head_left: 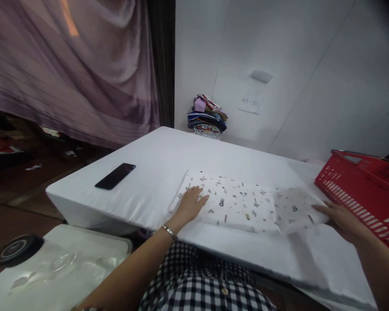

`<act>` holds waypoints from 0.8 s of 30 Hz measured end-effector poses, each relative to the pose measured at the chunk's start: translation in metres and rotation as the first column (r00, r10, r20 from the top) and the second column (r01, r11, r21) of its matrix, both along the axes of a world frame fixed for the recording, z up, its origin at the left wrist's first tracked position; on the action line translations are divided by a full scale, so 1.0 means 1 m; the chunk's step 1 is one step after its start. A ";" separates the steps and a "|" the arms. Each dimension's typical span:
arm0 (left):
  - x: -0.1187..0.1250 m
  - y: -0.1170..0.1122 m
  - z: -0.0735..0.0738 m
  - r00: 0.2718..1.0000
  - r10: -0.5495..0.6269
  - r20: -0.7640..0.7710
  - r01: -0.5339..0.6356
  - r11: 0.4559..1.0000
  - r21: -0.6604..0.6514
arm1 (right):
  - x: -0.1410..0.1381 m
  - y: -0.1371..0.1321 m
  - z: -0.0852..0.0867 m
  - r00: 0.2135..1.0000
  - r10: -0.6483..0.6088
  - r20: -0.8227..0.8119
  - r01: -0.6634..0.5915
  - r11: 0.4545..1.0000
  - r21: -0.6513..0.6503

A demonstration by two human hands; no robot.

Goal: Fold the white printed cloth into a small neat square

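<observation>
A white cloth [236, 203] with small scattered prints lies in a long folded strip on the white-covered table [142, 151]. On its left end rests my left hand [192, 203], fingers spread and palm down, with a bracelet at the wrist. My right hand [340, 216] pinches the cloth's right end between thumb and fingers. That end is raised a little off the table and casts a shadow below. What the strip looks like underneath is hidden.
A black phone [116, 176] lies on the table's left. At the right edge stands a red plastic basket [359, 190]. Folded clothes [207, 114] are stacked behind the table by the wall. A white surface with a black round object [18, 249] is at lower left.
</observation>
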State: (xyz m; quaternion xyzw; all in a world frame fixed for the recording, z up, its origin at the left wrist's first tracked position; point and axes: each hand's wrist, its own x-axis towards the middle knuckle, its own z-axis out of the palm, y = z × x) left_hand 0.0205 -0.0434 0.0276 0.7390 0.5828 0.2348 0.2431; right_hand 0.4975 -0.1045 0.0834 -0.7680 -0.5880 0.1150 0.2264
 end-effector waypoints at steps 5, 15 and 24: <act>0.002 0.006 0.018 0.825 0.124 0.551 0.006 0.974 -0.227 | -0.100 0.036 0.069 0.912 0.024 -0.410 -0.011 0.999 0.034; -0.012 0.019 0.008 0.106 0.619 0.778 0.335 0.715 -0.614 | -0.358 0.055 0.019 0.765 0.642 -0.051 -0.641 0.767 0.038; -0.029 0.013 0.007 0.143 0.729 0.669 0.455 0.552 -0.699 | -0.379 0.020 -0.049 0.596 0.777 0.203 -0.799 0.599 0.054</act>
